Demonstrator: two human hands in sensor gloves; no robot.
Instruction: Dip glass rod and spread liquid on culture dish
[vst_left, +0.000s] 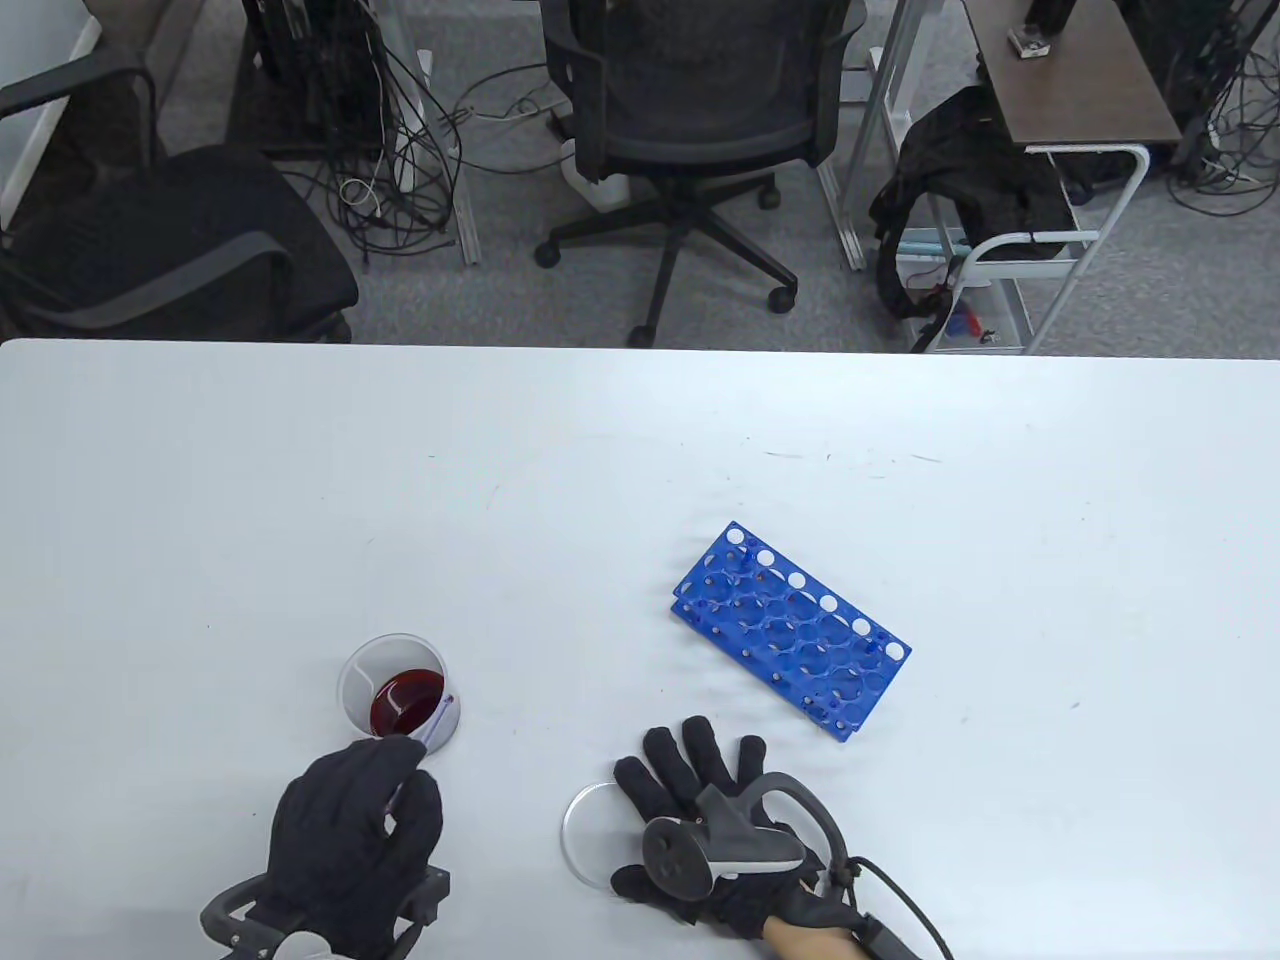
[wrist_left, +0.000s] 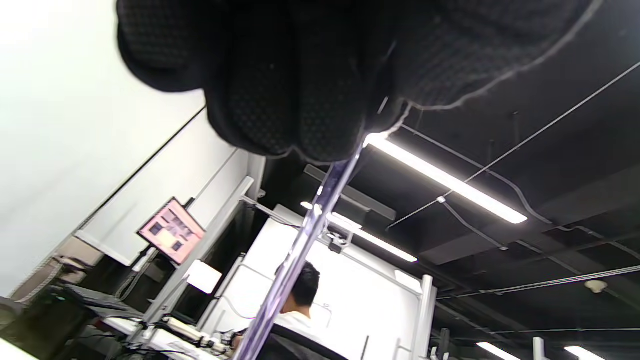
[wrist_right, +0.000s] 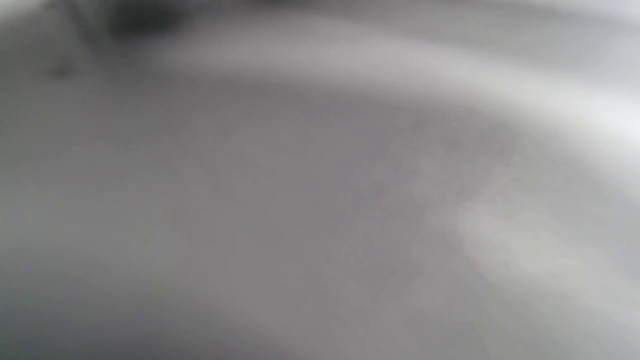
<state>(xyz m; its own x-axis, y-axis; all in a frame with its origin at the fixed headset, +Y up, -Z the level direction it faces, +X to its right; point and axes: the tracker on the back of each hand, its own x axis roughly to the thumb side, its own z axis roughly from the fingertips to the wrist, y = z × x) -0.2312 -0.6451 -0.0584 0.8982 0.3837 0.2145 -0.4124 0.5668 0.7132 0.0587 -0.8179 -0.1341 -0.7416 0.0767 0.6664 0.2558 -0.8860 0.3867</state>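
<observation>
A clear beaker (vst_left: 395, 685) with dark red liquid (vst_left: 406, 702) stands on the white table at the lower left. My left hand (vst_left: 362, 830) grips a thin glass rod (vst_left: 432, 722) whose tip rests in the red liquid. In the left wrist view the rod (wrist_left: 300, 250) runs down from my gloved fingers (wrist_left: 280, 80). A clear culture dish (vst_left: 592, 832) lies flat at the lower middle. My right hand (vst_left: 700, 790) lies flat with fingers spread, resting on the dish's right part. The right wrist view is a grey blur.
A blue test tube rack (vst_left: 790, 630) lies on the table, right of centre, beyond my right hand. The table's far edge (vst_left: 640, 345) borders office chairs, cables and a cart on the floor.
</observation>
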